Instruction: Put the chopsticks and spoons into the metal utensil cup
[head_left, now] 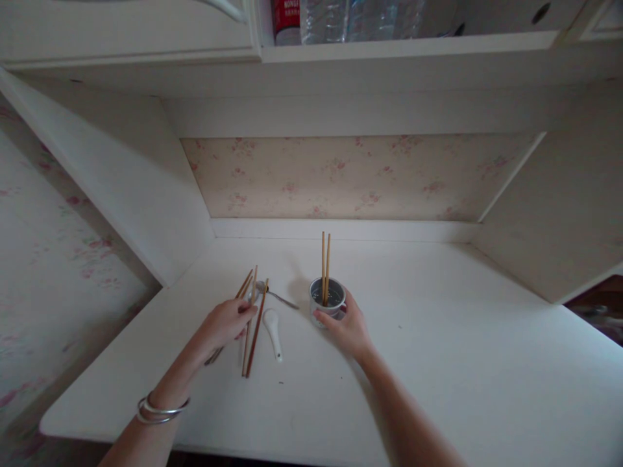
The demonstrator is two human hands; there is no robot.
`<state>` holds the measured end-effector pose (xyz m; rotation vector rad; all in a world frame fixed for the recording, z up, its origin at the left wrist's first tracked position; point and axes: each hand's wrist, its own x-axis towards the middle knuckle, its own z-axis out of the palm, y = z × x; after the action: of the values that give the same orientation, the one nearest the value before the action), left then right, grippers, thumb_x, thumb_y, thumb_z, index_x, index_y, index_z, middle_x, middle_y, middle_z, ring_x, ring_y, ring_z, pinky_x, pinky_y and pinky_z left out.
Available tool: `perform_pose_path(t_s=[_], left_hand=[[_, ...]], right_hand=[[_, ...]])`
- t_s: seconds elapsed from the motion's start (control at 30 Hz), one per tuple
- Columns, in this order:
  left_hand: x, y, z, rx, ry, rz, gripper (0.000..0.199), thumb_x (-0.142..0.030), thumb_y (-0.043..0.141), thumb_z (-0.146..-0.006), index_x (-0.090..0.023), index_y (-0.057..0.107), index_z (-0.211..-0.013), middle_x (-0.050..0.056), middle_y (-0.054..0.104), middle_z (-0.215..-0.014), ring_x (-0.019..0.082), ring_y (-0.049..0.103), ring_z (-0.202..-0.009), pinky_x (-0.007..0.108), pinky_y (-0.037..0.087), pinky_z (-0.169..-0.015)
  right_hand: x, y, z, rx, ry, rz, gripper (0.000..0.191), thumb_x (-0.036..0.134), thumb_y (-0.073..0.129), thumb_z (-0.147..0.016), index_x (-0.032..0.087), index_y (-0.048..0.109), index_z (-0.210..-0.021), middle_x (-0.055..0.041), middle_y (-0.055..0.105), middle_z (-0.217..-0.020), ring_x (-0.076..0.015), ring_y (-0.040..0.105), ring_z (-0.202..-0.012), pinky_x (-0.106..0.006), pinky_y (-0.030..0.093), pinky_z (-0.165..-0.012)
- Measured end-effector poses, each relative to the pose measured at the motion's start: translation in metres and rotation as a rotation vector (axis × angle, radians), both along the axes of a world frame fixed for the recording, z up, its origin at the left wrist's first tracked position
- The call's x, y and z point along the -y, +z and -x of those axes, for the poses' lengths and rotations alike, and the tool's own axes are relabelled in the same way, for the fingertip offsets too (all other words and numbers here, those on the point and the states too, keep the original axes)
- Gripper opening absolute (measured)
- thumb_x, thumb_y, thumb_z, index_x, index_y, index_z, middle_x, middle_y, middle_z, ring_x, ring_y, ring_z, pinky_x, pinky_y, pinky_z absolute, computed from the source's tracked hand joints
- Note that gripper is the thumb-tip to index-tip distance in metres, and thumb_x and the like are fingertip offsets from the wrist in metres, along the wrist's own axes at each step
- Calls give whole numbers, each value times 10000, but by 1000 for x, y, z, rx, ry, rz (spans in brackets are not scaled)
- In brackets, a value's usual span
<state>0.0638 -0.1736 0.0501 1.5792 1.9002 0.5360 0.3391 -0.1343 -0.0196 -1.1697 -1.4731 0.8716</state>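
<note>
A metal cup (318, 311) stands on the white desk, and two light wooden chopsticks (326, 266) rise upright from it. My right hand (348, 327) is wrapped round the cup's right side and front. On the left, my left hand (232, 320) pinches at chopsticks (254, 285) among several others; which ones it grips is partly hidden. Two reddish-brown chopsticks (257, 331) lie just right of that hand. Between the hands lie a white ceramic spoon (273, 331) and a metal spoon (283, 299).
A raised strip (341, 229) runs along the desk's back edge. Side panels (121, 168) flank the desk (438, 363). Overhead, a shelf (413, 47) holds clear plastic bottles (360, 19) and a red container (287, 19).
</note>
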Motion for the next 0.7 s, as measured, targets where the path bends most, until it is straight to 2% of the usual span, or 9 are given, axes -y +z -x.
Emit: perform_pose_path(t_s=[0.1, 0.17, 0.23, 0.3, 0.4, 0.5, 0.7], left_hand=[[-2, 40, -21, 287, -6, -124, 377, -541, 560, -775, -166, 598, -779, 21, 635, -661, 157, 618, -579, 245, 481, -542], [-9, 63, -39, 443, 10, -244, 407, -520, 637, -735, -164, 607, -930, 28, 654, -750, 165, 648, -645, 240, 504, -552], [-19, 79, -57, 538, 21, -340, 488, -494, 690, -706, -183, 588, -1067, 15, 649, -755, 166, 655, -633, 239, 513, -529], [-31, 85, -72, 593, 10, -393, 468, -489, 696, -708, -186, 601, -1052, 16, 655, -770, 156, 657, -624, 222, 509, -511], [-50, 83, -90, 652, -4, -432, 412, -504, 675, -726, -164, 628, -953, 37, 672, -821, 152, 667, -655, 200, 501, -505], [-66, 74, -102, 668, -10, -425, 411, -505, 670, -727, -148, 649, -930, 54, 683, -840, 157, 667, -703, 210, 517, -543], [-82, 43, -111, 437, -86, -406, 349, -463, 620, -758, -136, 699, -849, 76, 708, -809, 174, 648, -740, 234, 494, -586]], right_hand=[[0, 0, 1, 0, 3, -13, 715, 388, 790, -642, 259, 508, -1286, -72, 656, -1200, -269, 622, -1075, -437, 492, -921], [1, 1, 1, 0, -3, -25, 711, 387, 791, -639, 257, 515, -1281, -74, 656, -1197, -271, 623, -1069, -435, 493, -916], [2, 4, 1, 7, -8, -31, 702, 387, 790, -637, 256, 523, -1274, -74, 653, -1202, -272, 620, -1073, -430, 496, -908], [3, 7, 1, 15, -2, -31, 691, 377, 785, -642, 257, 525, -1271, -70, 648, -1211, -268, 614, -1083, -425, 495, -912], [4, 11, 1, 13, 22, -28, 660, 343, 772, -662, 260, 523, -1268, -57, 656, -1194, -251, 624, -1062, -418, 490, -921], [5, 13, 1, -2, 39, -32, 639, 324, 766, -669, 261, 529, -1259, -53, 662, -1178, -247, 633, -1046, -421, 491, -924], [5, 13, 1, -20, 39, -24, 663, 339, 765, -668, 246, 520, -1277, -73, 659, -1191, -256, 625, -1077, -428, 490, -936]])
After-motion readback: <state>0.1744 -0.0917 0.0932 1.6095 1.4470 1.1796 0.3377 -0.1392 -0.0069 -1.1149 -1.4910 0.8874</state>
